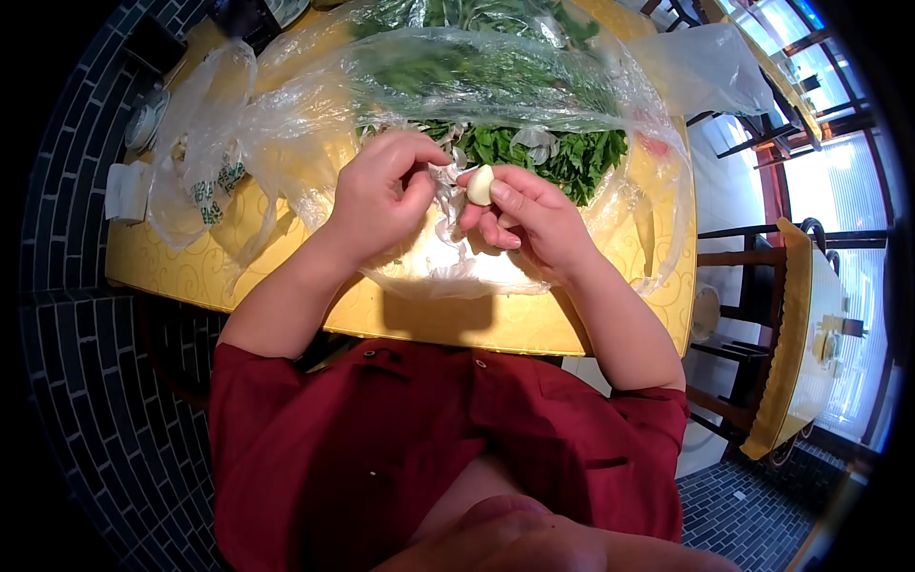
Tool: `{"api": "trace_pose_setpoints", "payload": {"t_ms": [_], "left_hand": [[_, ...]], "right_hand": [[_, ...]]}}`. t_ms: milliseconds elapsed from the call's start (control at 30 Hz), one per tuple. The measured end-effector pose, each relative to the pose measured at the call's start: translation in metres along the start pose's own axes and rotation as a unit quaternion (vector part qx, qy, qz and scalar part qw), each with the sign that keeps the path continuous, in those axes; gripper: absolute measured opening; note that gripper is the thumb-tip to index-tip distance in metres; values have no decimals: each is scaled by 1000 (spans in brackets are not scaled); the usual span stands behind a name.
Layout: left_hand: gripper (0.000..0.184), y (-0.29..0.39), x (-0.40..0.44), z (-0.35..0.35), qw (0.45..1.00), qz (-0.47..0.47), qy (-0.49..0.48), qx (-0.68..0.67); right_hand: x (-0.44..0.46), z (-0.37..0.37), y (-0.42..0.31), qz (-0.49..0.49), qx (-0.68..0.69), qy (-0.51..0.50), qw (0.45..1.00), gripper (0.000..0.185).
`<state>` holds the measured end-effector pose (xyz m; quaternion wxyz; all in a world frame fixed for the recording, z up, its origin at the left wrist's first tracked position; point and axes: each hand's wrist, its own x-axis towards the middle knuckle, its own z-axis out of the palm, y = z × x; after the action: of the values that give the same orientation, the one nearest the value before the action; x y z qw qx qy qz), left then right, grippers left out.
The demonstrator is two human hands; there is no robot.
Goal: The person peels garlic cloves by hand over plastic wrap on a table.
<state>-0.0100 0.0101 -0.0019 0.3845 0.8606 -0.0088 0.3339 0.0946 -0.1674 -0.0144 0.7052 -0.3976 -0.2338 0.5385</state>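
A pale peeled garlic clove (480, 186) is pinched between the thumb and fingers of my right hand (532, 212). Just left of it, my left hand (386, 195) is closed, its fingers curled in; whatever they may hold is hidden. Papery garlic skins (448, 217) lie on the clear plastic below and between my hands. Beyond my hands, leafy green herbs (577, 157) lie partly under a large clear plastic bag (477, 81). A loose piece of skin (537, 143) rests on the leaves.
The table has a yellow patterned cloth (181, 272). At left are another clear plastic bag (205, 143) with white and green contents, a white box (127, 191) and stacked dishes (146, 119). A second table (805, 334) and chairs stand at right, near windows.
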Motion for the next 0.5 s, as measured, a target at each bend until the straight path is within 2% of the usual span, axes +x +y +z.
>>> {"api": "trace_pose_setpoints", "payload": {"t_ms": [67,167,267,500], "left_hand": [[13,-3,1,-1,998,65,-8,14],[12,0,-1,-5,998,40,-50,-8],[9,10,-3,-4,996,-23,-80,-40],[8,11,-6,5,996,-68,-66,-8]], "right_hand": [[1,0,1,-6,6,1,1000,25],[2,-1,2,-15,3,8,1000,26],[2,0,3,-18,-3,17,1000,26],[4,5,13,-25,-81,53,995,26]]}}
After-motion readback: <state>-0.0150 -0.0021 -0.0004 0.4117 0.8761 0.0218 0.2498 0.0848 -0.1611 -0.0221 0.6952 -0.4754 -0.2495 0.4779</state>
